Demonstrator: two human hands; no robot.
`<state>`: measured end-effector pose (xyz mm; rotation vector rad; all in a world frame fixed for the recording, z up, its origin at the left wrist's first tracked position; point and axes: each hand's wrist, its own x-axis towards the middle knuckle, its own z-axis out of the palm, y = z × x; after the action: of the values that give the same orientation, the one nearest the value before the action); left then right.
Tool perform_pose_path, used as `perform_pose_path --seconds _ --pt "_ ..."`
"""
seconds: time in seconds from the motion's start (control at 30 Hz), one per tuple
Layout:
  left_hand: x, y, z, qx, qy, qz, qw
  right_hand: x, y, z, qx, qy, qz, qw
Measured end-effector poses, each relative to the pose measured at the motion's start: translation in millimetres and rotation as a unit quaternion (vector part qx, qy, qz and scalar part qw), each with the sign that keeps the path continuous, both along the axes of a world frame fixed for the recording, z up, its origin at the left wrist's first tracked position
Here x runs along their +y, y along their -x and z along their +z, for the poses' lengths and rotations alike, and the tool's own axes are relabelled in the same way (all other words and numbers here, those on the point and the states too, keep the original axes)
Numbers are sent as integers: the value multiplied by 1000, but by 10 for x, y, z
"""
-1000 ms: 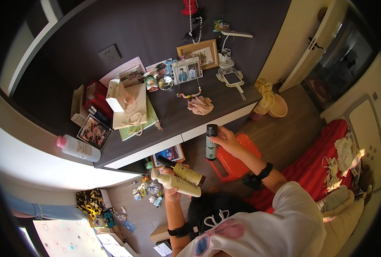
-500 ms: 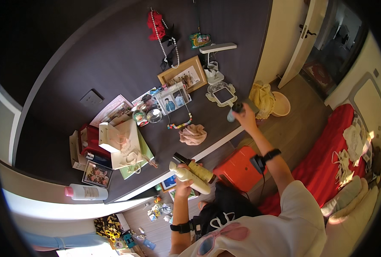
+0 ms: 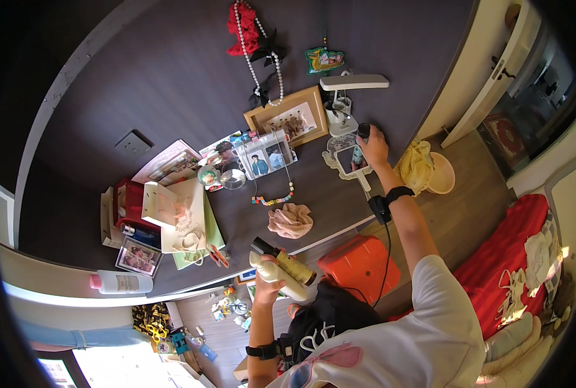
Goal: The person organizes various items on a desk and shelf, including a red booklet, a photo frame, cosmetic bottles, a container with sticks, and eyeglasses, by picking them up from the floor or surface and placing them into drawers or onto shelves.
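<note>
Both grips closed: right hand dark bottle, left hand tubes

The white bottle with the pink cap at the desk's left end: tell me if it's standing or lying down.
Lying down. The white bottle rests on its side along the desk edge, pink cap pointing left.

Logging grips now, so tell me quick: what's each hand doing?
Left hand: closed on two bottles.
Right hand: closed on a dark bottle.
</note>
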<state>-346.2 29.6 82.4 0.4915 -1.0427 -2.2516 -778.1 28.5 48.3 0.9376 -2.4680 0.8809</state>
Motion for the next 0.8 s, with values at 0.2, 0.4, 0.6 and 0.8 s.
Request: perform_pose_path --seconds 0.2,0.4,0.6,0.8 --pt "-75 96 -83 -24 -13 2 1000 -203 221 93 -24 -36 9 999" --pt "-79 173 -159 -19 12 -19 1000 -323 217 42 25 -69 17 997" --pt "-145 297 -133 -22 -1 -19 1000 -308 243 -83 65 -39 27 997" --pt "-231 580 -26 26 -3 -71 997 -213 -155 218 139 25 7 990"
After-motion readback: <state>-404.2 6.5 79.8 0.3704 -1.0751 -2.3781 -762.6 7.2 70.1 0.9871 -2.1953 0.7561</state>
